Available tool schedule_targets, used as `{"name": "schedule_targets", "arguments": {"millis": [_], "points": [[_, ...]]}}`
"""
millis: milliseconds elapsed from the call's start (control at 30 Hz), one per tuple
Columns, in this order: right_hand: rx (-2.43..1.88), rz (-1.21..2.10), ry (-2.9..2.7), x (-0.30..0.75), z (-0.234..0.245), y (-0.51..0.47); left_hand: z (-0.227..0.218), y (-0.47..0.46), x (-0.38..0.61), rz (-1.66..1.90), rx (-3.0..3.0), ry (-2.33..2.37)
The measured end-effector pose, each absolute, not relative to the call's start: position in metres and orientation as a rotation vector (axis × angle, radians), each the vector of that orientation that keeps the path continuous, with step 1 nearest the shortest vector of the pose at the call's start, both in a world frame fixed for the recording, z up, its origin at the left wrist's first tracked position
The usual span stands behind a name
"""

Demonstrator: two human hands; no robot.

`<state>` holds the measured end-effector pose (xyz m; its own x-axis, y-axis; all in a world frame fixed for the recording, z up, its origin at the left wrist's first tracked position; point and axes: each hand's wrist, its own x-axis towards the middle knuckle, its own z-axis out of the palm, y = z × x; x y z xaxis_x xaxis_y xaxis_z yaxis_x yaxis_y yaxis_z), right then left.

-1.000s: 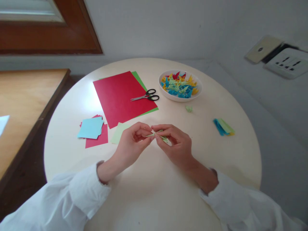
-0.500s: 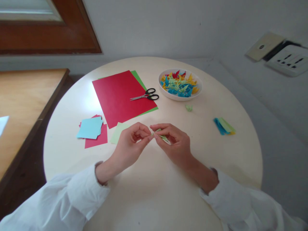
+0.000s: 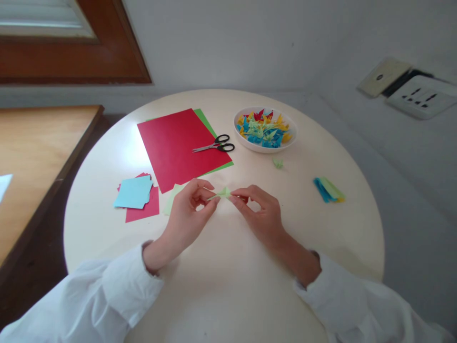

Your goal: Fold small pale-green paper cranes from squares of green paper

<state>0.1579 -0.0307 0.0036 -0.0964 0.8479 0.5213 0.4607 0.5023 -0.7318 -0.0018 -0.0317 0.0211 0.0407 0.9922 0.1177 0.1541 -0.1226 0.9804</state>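
Observation:
A small pale green origami crane (image 3: 224, 192) is stretched between my two hands above the middle of the table. My left hand (image 3: 191, 206) pinches one end of it between thumb and fingertips. At the opposite end, the thumb and forefinger of my right hand (image 3: 260, 209) are closed on it. Just beyond, a second pale green folded crane (image 3: 277, 163) lies on the table. Pale green paper squares (image 3: 172, 200) lie partly hidden behind my left hand.
A white bowl (image 3: 266, 149) of colourful folded cranes stands at the back. Scissors (image 3: 214, 144) rest on a large red sheet (image 3: 174, 147) over green paper. Light blue squares (image 3: 134, 192) lie on red ones at left, folded strips (image 3: 328, 189) at right.
My hands have moved slightly apart, and the pale green crane now shows spread out between them. The view has tilted and shifted slightly.

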Motion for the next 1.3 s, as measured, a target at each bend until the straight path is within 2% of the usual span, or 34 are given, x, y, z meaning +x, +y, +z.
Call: {"name": "schedule_targets", "arguments": {"millis": [167,400,700,1300], "points": [[-1.096,0.533,-1.708,0.158,0.001,-0.03,0.018,-0.031,-0.006,1.147,1.651,1.349],[-1.007,0.666,-1.675,0.157,0.001,-0.03,0.013,-0.028,-0.011,1.064,1.627,1.061],[-1.076,0.827,-1.531,0.156,0.001,-0.032,0.01,-0.03,-0.014,1.121,1.777,1.082],[-1.108,1.088,-1.316,0.146,0.011,-0.036,0.014,-0.035,-0.002,1.226,1.56,1.139]]}}
